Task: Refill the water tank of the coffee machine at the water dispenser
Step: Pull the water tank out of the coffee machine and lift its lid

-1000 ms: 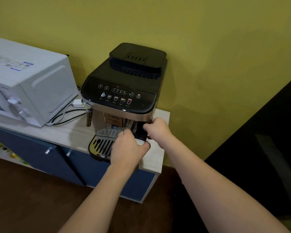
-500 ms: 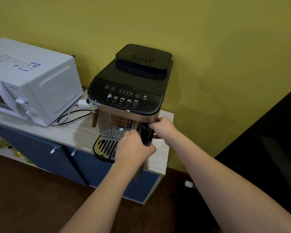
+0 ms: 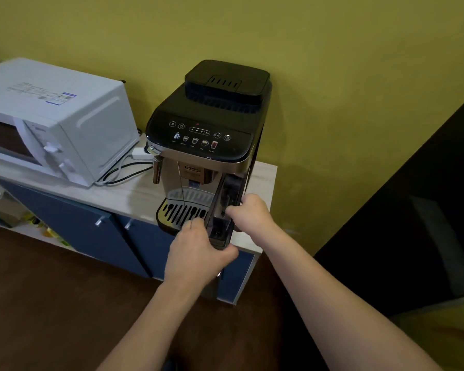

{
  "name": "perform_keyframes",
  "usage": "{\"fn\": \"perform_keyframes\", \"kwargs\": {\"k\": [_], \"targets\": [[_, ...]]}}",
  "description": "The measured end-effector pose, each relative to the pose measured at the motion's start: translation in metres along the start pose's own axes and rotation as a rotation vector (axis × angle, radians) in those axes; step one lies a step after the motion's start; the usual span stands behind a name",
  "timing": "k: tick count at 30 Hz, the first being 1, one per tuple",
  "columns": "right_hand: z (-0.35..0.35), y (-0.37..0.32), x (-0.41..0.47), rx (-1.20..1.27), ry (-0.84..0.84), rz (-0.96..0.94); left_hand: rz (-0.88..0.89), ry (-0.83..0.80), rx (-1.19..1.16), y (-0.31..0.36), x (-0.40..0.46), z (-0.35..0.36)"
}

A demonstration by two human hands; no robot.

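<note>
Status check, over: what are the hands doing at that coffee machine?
Both hands on water tank: left hand at its front end, right hand on its side. Tank partly out of coffee machine. Nothing blocking.

Your left hand [image 3: 196, 257] and right hand [image 3: 252, 214] flank the water tank [image 3: 221, 210], which juts forward from the coffee machine [image 3: 206, 135] beyond your hands. The drip tray [image 3: 180, 212] lies just left of your left hand; the microwave [image 3: 51, 119] stands farther left on the counter [image 3: 118, 195].

Kitchenette — microwave [image 3: 51, 121], coffee machine [image 3: 206, 135]
</note>
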State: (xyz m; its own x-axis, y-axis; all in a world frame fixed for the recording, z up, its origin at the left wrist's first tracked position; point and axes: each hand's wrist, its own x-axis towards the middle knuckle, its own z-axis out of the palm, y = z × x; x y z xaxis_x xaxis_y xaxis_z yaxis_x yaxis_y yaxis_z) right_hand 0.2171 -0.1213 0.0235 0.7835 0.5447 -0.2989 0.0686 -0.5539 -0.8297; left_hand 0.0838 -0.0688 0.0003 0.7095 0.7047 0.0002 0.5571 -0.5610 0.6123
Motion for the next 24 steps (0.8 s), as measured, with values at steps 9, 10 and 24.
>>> {"fn": "perform_keyframes", "kwargs": {"k": [9,10,24], "targets": [[-0.03,0.017,-0.023,-0.068,0.021,0.029,0.013,-0.027,-0.038,0.026,-0.031,0.009],[-0.037,0.019,-0.023,-0.071,0.025,0.038,0.021,-0.037,-0.044,0.032,-0.031,0.012],[-0.11,0.035,0.102,0.061,0.064,0.107,0.05,-0.043,0.03,0.096,0.083,0.08]]}}
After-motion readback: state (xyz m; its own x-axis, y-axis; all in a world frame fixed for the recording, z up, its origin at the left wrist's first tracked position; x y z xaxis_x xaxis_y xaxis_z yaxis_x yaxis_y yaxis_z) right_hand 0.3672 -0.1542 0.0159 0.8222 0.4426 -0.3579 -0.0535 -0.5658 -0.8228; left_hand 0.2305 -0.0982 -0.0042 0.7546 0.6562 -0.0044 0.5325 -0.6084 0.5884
